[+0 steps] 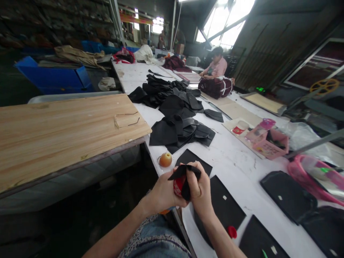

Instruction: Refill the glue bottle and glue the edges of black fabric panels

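My left hand (165,190) is wrapped round a red-labelled container (177,184), whose full shape is hidden by the fingers. My right hand (200,188) pinches a black fabric piece (179,172) that lies folded over the container's top. Both hands meet at the table's near edge. Just beyond them sits a round orange-brown object (165,160) with a hole in its top. Flat black panels (224,200) lie to the right of my right hand, some with a small pale tab. A small red cap (232,232) rests by my right forearm.
Piles of black pieces (182,132) cover the middle of the white table (239,172). A wooden board (67,132) with glasses (126,120) is at left. Pink baskets (271,147) stand at right. A person (217,64) sits farther back beside a maroon bundle (215,87).
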`<state>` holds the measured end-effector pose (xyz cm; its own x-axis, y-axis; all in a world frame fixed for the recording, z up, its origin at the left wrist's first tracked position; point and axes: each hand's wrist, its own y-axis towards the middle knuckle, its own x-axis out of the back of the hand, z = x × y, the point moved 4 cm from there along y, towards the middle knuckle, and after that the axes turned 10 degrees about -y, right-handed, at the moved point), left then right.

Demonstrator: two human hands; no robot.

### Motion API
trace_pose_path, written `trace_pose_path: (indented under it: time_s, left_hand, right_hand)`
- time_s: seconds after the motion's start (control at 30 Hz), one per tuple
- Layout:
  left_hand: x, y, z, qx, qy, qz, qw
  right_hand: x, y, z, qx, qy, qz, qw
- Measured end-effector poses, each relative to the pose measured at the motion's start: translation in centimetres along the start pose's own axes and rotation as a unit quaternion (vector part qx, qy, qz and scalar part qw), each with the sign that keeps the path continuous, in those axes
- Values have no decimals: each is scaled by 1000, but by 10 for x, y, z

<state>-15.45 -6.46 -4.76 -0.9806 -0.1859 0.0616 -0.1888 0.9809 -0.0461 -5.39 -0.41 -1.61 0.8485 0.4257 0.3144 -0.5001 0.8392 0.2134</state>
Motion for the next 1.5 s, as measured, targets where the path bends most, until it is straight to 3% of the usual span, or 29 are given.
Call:
trace_pose_path:
  time_s: [0.1,0.2,0.4,0.5,0.57,0.67,0.77,0.93,1.0,1.1,1.2,1.3,1.4,1.5]
  left_hand:
    - [-2,2,5,-19,162,-106,981]
    - [-9,3,10,-58,144,-119,981]
    - [-17,2,19,-76,-54,-35,995]
    - [-19,2,9,-74,-105,27,991]
    - [-20,2,0,-77,-131,61,987]
    - [-22,4,-7,-83,-165,93,978]
    - [-26,5,-1,-80,-198,133,968]
    - [-38,2,13,-15,-247,249,936]
    - [-37,5,13,-26,-240,202,949]
    - [-34,11,14,-57,-194,103,974]
    - [-36,15,21,-57,-143,71,985]
    - [-37,16,27,-58,-75,22,995]
    - [-37,15,29,-71,47,-54,995]
    - [-38,13,31,-58,171,-112,977]
  right_hand:
    - [4,2,-5,-17,-28,-90,995]
    - [7,0,-1,-23,-23,-97,995]
    - [13,-5,12,-101,70,-29,992]
    - [15,-6,8,-138,134,-10,981]
    - [14,-5,4,-152,166,35,974]
    - [12,-3,2,-160,210,109,958]
    - [12,-1,6,-149,226,170,948]
    - [16,2,11,-120,240,228,936]
    - [17,3,4,-135,229,202,942]
    - [19,6,-12,-165,211,104,958]
    - [21,6,-27,-178,210,-8,961]
    - [21,6,-35,-184,212,-76,957]
    - [21,7,-37,-196,213,-118,950]
    - [21,8,-35,-215,256,-144,932]
